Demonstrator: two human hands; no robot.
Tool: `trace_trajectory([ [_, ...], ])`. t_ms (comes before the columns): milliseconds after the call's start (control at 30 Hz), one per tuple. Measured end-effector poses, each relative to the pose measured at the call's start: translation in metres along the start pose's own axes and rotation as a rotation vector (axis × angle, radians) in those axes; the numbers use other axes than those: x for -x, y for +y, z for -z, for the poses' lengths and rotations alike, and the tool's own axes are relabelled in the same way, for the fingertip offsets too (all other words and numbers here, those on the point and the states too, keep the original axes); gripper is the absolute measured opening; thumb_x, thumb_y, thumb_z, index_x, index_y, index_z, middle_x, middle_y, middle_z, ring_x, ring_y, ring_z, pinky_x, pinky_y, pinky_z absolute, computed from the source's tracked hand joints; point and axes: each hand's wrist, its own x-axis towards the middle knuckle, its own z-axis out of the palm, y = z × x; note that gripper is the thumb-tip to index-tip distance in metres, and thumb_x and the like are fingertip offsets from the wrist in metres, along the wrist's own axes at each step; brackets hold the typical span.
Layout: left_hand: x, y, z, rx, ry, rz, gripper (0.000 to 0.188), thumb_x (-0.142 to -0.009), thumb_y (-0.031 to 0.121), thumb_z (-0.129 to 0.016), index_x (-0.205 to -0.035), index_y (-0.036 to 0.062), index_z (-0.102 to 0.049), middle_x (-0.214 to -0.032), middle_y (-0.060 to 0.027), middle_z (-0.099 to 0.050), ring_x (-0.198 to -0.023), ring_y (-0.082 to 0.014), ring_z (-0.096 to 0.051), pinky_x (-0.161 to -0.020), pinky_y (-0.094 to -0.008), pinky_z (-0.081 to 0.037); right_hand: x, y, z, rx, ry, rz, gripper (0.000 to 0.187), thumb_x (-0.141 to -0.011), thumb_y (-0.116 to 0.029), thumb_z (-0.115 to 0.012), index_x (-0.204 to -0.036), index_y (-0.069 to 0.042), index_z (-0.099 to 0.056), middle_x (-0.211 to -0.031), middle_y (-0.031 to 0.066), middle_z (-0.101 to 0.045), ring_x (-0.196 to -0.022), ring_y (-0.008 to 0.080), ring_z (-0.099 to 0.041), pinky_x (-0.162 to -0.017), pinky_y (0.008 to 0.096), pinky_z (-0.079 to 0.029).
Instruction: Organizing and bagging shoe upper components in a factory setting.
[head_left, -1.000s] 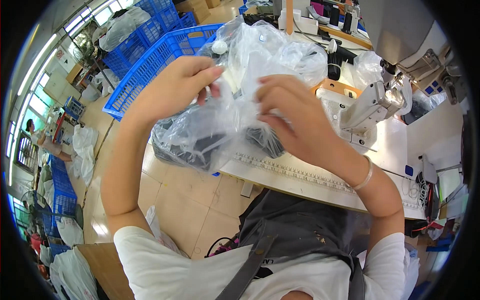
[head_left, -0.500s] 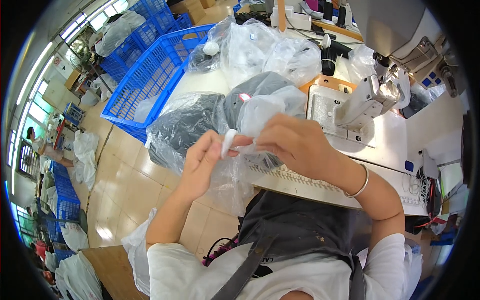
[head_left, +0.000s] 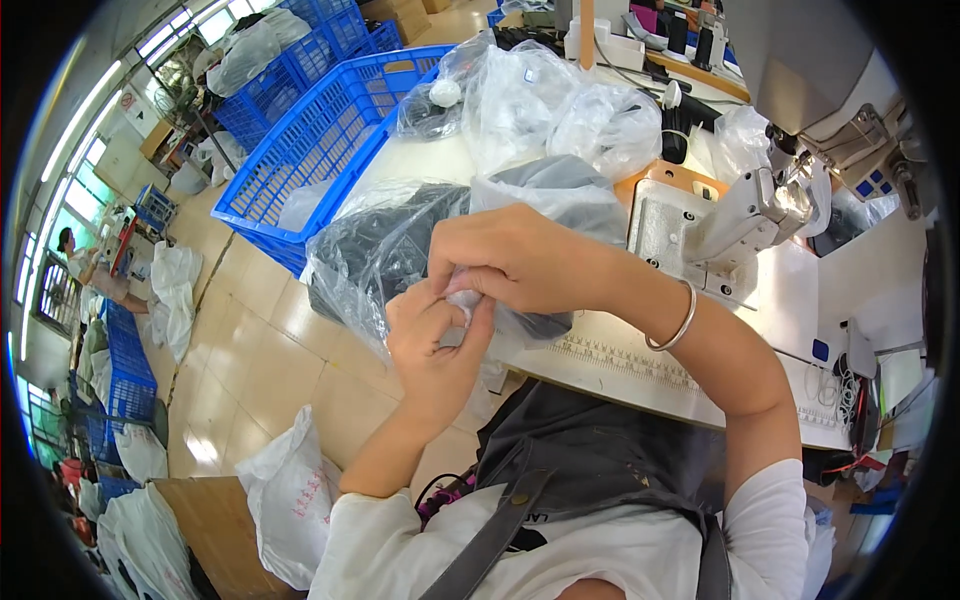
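Left hand (head_left: 432, 342) and right hand (head_left: 505, 258) pinch gathered whitish plastic (head_left: 464, 299), the clear bag (head_left: 375, 255) lying just beyond.

White worktable (head_left: 785, 310) | ruler strip (head_left: 625, 361) | bagged dark bundle (head_left: 400, 245) | clear plastic bags (head_left: 530, 105) | sewing machine (head_left: 735, 225)

Bright light, glare on tiled floor (head_left: 265, 365), curved edges

A white short-sleeved T-shirt (head_left: 620, 528) under a dark grey apron (head_left: 600, 450) with broad matching straps (head_left: 488, 558), one bearing a round brass-coloured button (head_left: 519, 499); a slim silver-coloured bangle (head_left: 688, 322) circles the right wrist. Partly covered black chest print (head_left: 528, 546), perhaps lettering.
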Motion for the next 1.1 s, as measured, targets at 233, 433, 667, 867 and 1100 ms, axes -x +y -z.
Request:
trace_trajectory([
  [233, 0.006, 0.004, -0.007, 0.016, 0.029, 0.112, 0.03, -0.061, -0.006, -0.069, -0.059, 0.0039, -0.041, -0.069, -0.0074, -0.049, -0.066, -0.0231, -0.048, -0.057, -0.0308, -0.039, 0.004, 0.008, -0.006, 0.026, 0.001, -0.025, 0.008, -0.076, -0.003, -0.056, -0.084, -0.004, -0.056, -0.08, 0.0075, -0.057, -0.072, 0.0249, -0.057, -0.064, 0.0323, -0.045],
  [433, 0.01, 0.002, -0.005, 0.245, 0.006, 0.302, 0.023, -0.066, -0.007, -0.064, -0.074, 0.003, -0.045, -0.078, -0.0062, -0.05, -0.071, -0.0161, -0.051, -0.064, -0.0274, -0.042, 0.002, 0.008, -0.008, -0.07, 0.023, -0.149, 0.008, -0.074, -0.008, -0.06, -0.079, -0.004, -0.057, -0.077, 0.0097, -0.061, -0.074, 0.027, -0.059, -0.066, 0.0345, -0.044],
  [667, 0.015, -0.001, -0.024, -0.195, 0.231, -0.006, 0.038, -0.068, -0.008, -0.062, -0.103, -0.0011, -0.05, -0.09, -0.0094, -0.056, -0.08, -0.0191, -0.055, -0.072, -0.0297, -0.045, 0.005, 0.008, -0.011, -0.002, 0.136, -0.227, 0.006, -0.077, -0.008, -0.06, -0.08, -0.003, -0.059, -0.072, 0.0039, -0.061, -0.062, 0.0158, -0.054, -0.061, 0.026, -0.041],
  [867, 0.01, -0.002, -0.009, -0.24, 0.051, -0.113, 0.023, -0.075, -0.005, -0.059, -0.098, -0.0012, -0.053, -0.089, -0.0076, -0.058, -0.078, -0.0203, -0.056, -0.068, -0.0283, -0.045, 0.008, -0.004, -0.009, -0.02, 0.152, -0.403, 0.021, -0.078, -0.008, -0.06, -0.099, -0.004, -0.057, -0.083, 0.0066, -0.06, -0.064, 0.0167, -0.055, -0.066, 0.0267, -0.043],
  [1100, 0.006, -0.005, 0.016, 1.06, -0.247, 0.83, 0.018, -0.081, 0.007, -0.051, -0.093, -0.0054, -0.057, -0.109, -0.0075, -0.05, -0.104, -0.0167, -0.046, -0.087, -0.0306, -0.035, 0.043, -0.015, -0.017, 0.24, 0.086, 0.036, 0.038, -0.08, -0.005, -0.054, -0.118, -0.005, -0.046, -0.105, 0.0115, -0.051, -0.084, 0.0272, -0.056, -0.073, 0.0325, -0.047],
])
